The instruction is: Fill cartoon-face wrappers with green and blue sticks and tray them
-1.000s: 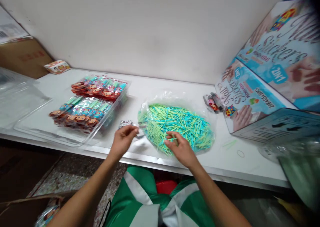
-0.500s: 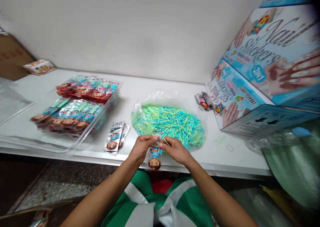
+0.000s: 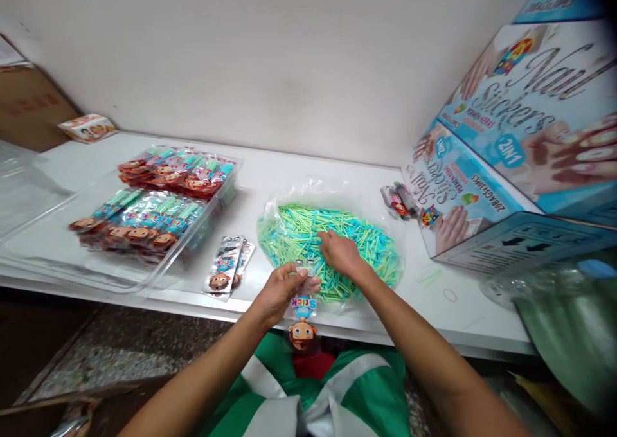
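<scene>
My left hand (image 3: 284,290) pinches the top of a transparent printed packet (image 3: 303,321), which hangs over the table's front edge with its cartoon head downward. Over a large open plastic bag (image 3: 289,199) full of thin green and blue sticks (image 3: 366,241) is my right hand (image 3: 340,254). Its fingers are curled together among the sticks; whether one is between them I cannot make out. Left of the bag lies a small stack of similar flat packets (image 3: 224,267) with the same cartoon print.
On the left, a transparent plastic tray (image 3: 159,263) holds several rows of filled packets (image 3: 144,222). Large Nail Stickers boxes (image 3: 482,186) stand at the right, with small dark packets (image 3: 399,200) beside them. A plastic bottle (image 3: 540,279) lies at the right edge. A wall rises behind the table.
My right hand has left the packet and moved up and right onto the sticks. My left hand still holds the packet, now a little lower in view.
</scene>
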Demonstrator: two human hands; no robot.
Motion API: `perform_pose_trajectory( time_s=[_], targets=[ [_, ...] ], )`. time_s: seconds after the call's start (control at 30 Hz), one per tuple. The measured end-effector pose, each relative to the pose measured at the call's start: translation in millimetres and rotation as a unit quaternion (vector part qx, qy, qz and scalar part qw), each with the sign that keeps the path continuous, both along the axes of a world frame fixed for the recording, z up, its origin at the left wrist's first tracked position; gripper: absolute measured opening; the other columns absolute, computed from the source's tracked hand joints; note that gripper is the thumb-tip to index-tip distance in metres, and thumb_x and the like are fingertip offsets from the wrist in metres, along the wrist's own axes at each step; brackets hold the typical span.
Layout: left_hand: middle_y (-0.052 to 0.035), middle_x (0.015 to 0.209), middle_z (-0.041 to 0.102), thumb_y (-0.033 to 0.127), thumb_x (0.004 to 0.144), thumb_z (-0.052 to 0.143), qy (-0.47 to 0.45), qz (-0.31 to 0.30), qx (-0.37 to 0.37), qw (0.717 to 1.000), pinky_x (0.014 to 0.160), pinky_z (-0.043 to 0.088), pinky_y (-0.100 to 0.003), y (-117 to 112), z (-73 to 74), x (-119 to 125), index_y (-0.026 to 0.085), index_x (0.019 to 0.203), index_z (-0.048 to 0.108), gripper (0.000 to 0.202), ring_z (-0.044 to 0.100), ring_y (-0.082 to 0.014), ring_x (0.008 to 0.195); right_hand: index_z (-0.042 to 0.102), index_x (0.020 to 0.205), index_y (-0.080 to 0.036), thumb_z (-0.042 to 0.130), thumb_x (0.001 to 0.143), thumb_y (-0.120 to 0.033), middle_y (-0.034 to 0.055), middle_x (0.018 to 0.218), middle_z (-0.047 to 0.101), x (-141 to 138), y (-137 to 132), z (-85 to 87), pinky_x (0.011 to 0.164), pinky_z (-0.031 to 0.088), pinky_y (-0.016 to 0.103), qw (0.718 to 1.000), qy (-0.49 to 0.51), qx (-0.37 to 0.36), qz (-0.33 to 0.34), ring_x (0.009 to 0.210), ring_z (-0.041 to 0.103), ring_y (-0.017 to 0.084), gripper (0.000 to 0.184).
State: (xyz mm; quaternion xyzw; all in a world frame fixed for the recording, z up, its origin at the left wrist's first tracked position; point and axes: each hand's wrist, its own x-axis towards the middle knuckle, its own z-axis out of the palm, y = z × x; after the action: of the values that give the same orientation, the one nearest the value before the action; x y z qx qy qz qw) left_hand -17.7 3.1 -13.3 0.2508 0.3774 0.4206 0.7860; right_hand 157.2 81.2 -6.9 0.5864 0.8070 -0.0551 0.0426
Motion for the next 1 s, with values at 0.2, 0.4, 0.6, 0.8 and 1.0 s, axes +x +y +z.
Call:
perform_pose_trajectory(
  time_s=[0.2, 0.4, 0.6, 0.8, 1.0],
  targets=[
    [-0.007, 0.079, 0.071, 0.034, 0.068, 0.073, -0.013, -0.013, 0.012, 1.0, 0.077, 0.05, -0.032, -2.6, 3.4, -2.8, 0.018, 0.079, 0.051, 0.029, 0.069, -0.0202, 0.074, 0.052, 0.114, -0.01, 0.03, 0.088, -0.01, 0.0199, 0.111, 0.057, -17.1, 26.6, -10.8, 0.077, 0.043, 0.035, 0.999, -0.033, -0.022, 0.009, 0.096, 0.06, 0.026, 0.034],
    [-0.0101, 0.083, 0.071, 0.036, 0.069, 0.072, -0.017, -0.036, 0.024, 0.999, 0.074, 0.049, -0.034, -0.6, 14.1, -9.3, 0.017, 0.079, 0.047, 0.033, 0.069, -0.0242, 0.077, 0.058, 0.102, -0.009, 0.036, 0.09, -0.022, 0.018, 0.099, 0.064, 13.6, 30.1, -8.6, 0.075, 0.042, 0.031, 0.999, -0.029, -0.039, -0.022, 0.092, 0.061, 0.025, 0.028],
    [-0.0107, 0.08, 0.071, 0.034, 0.075, 0.067, -0.017, -0.05, 0.07, 0.996, 0.069, 0.047, -0.031, 9.3, 16.4, -7.7, 0.015, 0.084, 0.044, 0.031, 0.068, -0.0222, 0.071, 0.058, 0.095, -0.015, 0.024, 0.094, -0.043, 0.0124, 0.096, 0.066, 41.7, 35.7, 6.9, 0.07, 0.04, 0.028, 0.999, 0.022, -0.04, -0.027, 0.085, 0.061, 0.022, 0.044],
    [-0.01, 0.08, 0.071, 0.032, 0.076, 0.066, -0.005, -0.047, 0.089, 0.995, 0.067, 0.048, -0.03, 21.2, 19.9, -3.9, 0.015, 0.085, 0.045, 0.029, 0.068, -0.0203, 0.068, 0.055, 0.088, -0.014, 0.026, 0.094, -0.034, 0.0136, 0.093, 0.063, 48.9, 34.6, 14.6, 0.077, 0.038, 0.029, 0.996, 0.08, -0.023, -0.013, 0.088, 0.056, 0.022, 0.036],
    [-0.0106, 0.081, 0.071, 0.032, 0.075, 0.067, -0.003, -0.027, 0.101, 0.995, 0.067, 0.049, -0.029, 35.0, 23.2, -2.3, 0.014, 0.085, 0.047, 0.029, 0.067, -0.0188, 0.067, 0.052, 0.094, -0.015, 0.033, 0.091, -0.026, 0.0123, 0.103, 0.06, 54.0, 26.2, 16.6, 0.082, 0.039, 0.029, 0.983, 0.185, -0.015, 0.007, 0.091, 0.054, 0.019, 0.022]
  ],
)
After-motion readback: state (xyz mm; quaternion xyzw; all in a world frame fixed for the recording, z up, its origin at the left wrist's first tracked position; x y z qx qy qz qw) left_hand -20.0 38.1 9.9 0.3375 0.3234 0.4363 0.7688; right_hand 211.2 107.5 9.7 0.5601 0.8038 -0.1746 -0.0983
